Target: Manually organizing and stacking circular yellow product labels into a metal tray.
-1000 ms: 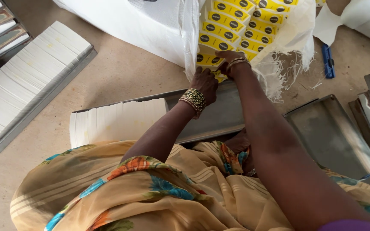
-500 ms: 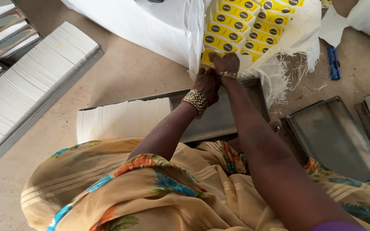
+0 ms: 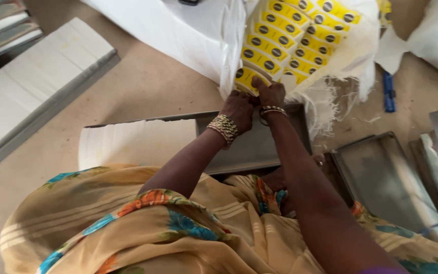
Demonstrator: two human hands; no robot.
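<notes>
Blue pen on floor; empty grey trays right

One camera, worn on my head, looks steeply down over my lap to the floor. It sits close: my forearms fill the middle, and my hands reach the upper centre. No second view exists.

Small yellow packets with dark round marks lie stacked in slanted rows inside a torn white woven sack. The sack's frayed mouth gapes open toward the floor.
</notes>
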